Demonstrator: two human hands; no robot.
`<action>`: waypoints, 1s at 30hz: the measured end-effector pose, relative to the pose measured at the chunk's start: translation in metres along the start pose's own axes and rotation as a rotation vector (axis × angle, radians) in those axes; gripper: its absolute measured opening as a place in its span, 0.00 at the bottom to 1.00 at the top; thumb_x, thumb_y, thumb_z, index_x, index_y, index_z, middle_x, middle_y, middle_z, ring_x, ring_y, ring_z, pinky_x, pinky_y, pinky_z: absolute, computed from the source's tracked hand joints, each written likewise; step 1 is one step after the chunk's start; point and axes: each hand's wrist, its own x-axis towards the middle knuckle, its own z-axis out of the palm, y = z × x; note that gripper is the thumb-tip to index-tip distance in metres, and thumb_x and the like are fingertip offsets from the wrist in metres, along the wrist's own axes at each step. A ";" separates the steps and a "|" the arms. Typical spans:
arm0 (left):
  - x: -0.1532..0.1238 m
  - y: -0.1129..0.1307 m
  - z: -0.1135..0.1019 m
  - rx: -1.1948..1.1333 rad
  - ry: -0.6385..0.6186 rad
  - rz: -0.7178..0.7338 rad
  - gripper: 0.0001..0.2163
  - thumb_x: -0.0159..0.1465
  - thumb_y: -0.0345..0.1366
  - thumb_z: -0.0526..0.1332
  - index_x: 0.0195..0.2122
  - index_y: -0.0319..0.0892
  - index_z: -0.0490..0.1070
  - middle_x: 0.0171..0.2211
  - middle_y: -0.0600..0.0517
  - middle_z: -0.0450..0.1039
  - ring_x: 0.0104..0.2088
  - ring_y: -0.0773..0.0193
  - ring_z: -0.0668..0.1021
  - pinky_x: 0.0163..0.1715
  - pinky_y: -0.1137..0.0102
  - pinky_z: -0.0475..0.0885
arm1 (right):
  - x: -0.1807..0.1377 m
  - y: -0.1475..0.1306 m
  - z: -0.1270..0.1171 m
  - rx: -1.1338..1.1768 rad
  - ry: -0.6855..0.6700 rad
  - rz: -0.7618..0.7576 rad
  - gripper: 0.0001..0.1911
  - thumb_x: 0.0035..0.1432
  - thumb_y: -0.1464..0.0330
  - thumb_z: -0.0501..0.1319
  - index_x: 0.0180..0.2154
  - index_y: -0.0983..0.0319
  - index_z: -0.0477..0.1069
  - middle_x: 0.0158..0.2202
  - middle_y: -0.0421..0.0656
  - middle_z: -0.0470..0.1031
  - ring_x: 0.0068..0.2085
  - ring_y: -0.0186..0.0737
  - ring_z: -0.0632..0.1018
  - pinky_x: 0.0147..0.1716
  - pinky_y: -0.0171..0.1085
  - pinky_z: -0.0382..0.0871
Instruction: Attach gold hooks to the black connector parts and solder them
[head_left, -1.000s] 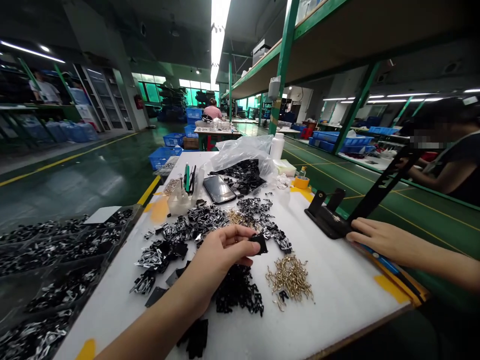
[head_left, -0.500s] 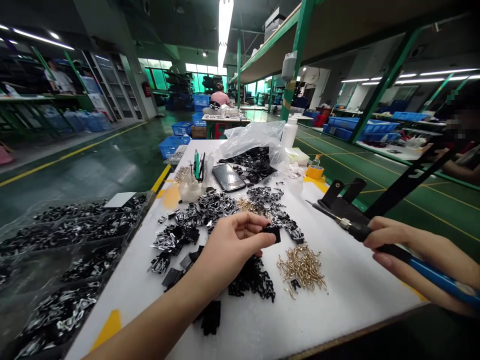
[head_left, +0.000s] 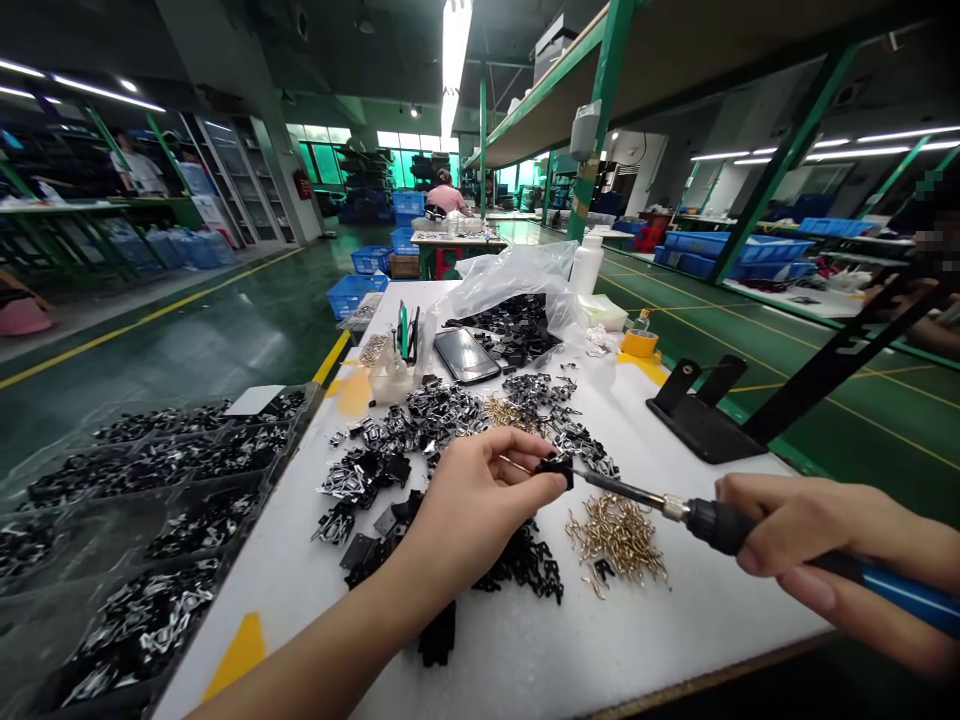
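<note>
Pinched between the thumb and fingers of my left hand (head_left: 487, 505) is a small black part (head_left: 556, 470), mostly covered by the fingertips. My right hand (head_left: 832, 550) is wrapped round the dark grip of a soldering iron (head_left: 720, 525) with a blue handle end. Its thin tip points left and reaches the right side of the black part; whether they touch I cannot tell. Just below the iron lies a heap of small bent brass-coloured pins (head_left: 616, 540). Black clips (head_left: 529, 565) are piled under my left hand, and silver-and-black clips (head_left: 442, 415) lie beyond it.
A phone (head_left: 465, 355) lies near an open plastic bag (head_left: 517, 275) of black parts. To the right stands a black metal bracket (head_left: 705, 415). Left of the white table (head_left: 675, 640), a divided tray (head_left: 300, 420) holds many clips. Orange tape (head_left: 639, 343) sits near the far edge.
My right hand has brought the soldering iron leftward and down from beside the bracket, so its tip is now at the black part. My left hand keeps its pinch; the view has shifted slightly.
</note>
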 end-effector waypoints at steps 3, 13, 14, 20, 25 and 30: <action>0.000 0.000 0.000 0.019 -0.003 0.001 0.09 0.54 0.37 0.66 0.36 0.42 0.73 0.30 0.52 0.70 0.28 0.66 0.72 0.29 0.71 0.69 | 0.004 0.002 -0.002 0.064 -0.037 -0.036 0.07 0.64 0.64 0.48 0.37 0.50 0.64 0.26 0.41 0.70 0.28 0.41 0.74 0.20 0.37 0.60; -0.002 0.001 0.001 0.042 0.010 0.043 0.08 0.55 0.35 0.65 0.36 0.41 0.73 0.29 0.53 0.70 0.31 0.66 0.72 0.32 0.71 0.68 | 0.005 0.003 -0.004 0.031 -0.077 -0.017 0.07 0.65 0.63 0.47 0.37 0.49 0.63 0.26 0.40 0.70 0.29 0.41 0.75 0.21 0.36 0.62; -0.002 0.001 0.002 0.038 0.011 0.041 0.08 0.55 0.35 0.65 0.36 0.41 0.73 0.29 0.53 0.71 0.31 0.66 0.72 0.32 0.71 0.68 | 0.005 0.003 -0.004 0.024 -0.075 -0.009 0.07 0.65 0.62 0.48 0.37 0.49 0.63 0.27 0.40 0.71 0.29 0.41 0.74 0.22 0.36 0.63; -0.002 0.002 0.003 0.036 0.033 0.038 0.08 0.54 0.34 0.66 0.35 0.41 0.73 0.29 0.53 0.71 0.31 0.66 0.72 0.32 0.71 0.68 | 0.004 0.004 -0.004 0.011 -0.068 -0.009 0.07 0.65 0.62 0.48 0.36 0.49 0.63 0.29 0.38 0.73 0.29 0.40 0.75 0.23 0.36 0.63; -0.003 0.004 0.003 0.029 0.033 0.039 0.08 0.54 0.33 0.65 0.35 0.40 0.74 0.28 0.53 0.71 0.30 0.66 0.73 0.32 0.71 0.68 | 0.007 0.004 -0.003 0.011 -0.063 -0.028 0.07 0.64 0.63 0.48 0.37 0.49 0.63 0.29 0.38 0.73 0.30 0.41 0.75 0.25 0.36 0.65; -0.002 0.003 0.002 0.005 0.033 0.014 0.09 0.53 0.35 0.66 0.35 0.40 0.74 0.29 0.52 0.72 0.29 0.66 0.73 0.30 0.71 0.68 | 0.005 0.000 -0.004 0.042 -0.085 -0.010 0.07 0.63 0.66 0.49 0.37 0.49 0.63 0.26 0.39 0.70 0.24 0.39 0.72 0.20 0.37 0.62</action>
